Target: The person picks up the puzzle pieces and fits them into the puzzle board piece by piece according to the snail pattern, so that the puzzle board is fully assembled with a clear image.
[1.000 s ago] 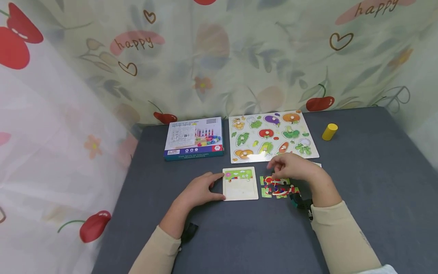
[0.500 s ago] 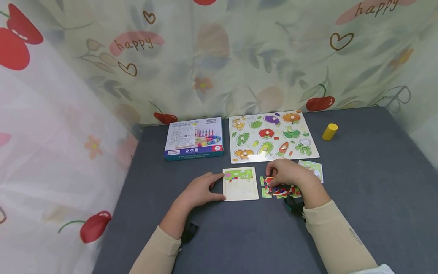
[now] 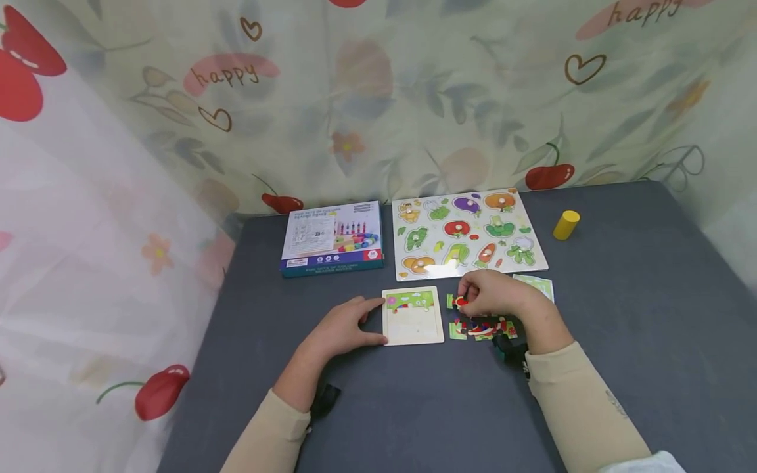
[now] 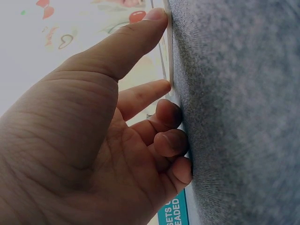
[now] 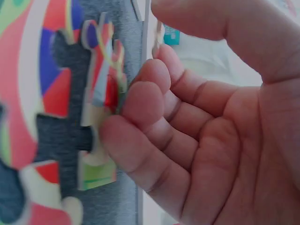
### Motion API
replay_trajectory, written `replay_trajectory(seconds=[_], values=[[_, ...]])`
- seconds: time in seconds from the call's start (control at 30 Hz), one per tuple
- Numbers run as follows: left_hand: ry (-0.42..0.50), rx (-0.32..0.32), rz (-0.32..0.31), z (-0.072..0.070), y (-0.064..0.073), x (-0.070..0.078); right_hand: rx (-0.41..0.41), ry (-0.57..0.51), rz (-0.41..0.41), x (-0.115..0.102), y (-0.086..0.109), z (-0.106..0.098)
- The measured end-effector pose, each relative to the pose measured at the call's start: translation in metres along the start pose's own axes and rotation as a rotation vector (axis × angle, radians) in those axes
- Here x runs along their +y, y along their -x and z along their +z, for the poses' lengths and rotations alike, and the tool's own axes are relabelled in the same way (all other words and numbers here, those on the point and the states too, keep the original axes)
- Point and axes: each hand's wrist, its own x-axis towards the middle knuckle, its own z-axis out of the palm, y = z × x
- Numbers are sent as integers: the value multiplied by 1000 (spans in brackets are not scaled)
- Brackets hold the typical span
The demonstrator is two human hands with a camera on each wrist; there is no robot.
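Observation:
In the head view, my left hand (image 3: pixel 343 332) rests at the left edge of a small wooden puzzle tray (image 3: pixel 414 332), index finger and thumb against it, as the left wrist view shows too. A strip of green picture pieces (image 3: pixel 414 301) fills the tray's top; bare wood shows below. My right hand (image 3: pixel 493 294) pinches a puzzle piece (image 3: pixel 454 302), red and green, between thumb and index finger. The right wrist view shows this piece (image 5: pixel 158 43) edge-on. Under that hand lie several loose colourful puzzle pieces (image 3: pixel 481 328), partly hidden by it.
Behind the tray lie a boxed bead set (image 3: pixel 331 240) and a vegetable peg puzzle board (image 3: pixel 437 266). A yellow cylinder (image 3: pixel 566 225) stands at the back right. A small picture card (image 3: pixel 539 285) lies beyond the right wrist. A printed cloth (image 3: pixel 367 131) hangs behind the table.
My right hand has moved left and closed on a puzzle piece in the upper row, which now sits farther from the lower row. The left hand stays at the tray. The view shifts slightly.

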Motion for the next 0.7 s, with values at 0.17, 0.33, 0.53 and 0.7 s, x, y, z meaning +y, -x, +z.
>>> replay_trajectory(seconds=[0.17,0.33,0.53,0.7], values=[[7,-2,-1,0,1,-1,79,21,-40,-12,5,-5],[7,-2,-2,0,0,-1,156,13,-91,-28,15,-12],[4,-1,2,0,0,-1,231,21,-163,-45,27,-16],[11,-1,1,0,1,-2,295,26,-280,-61,39,-16]])
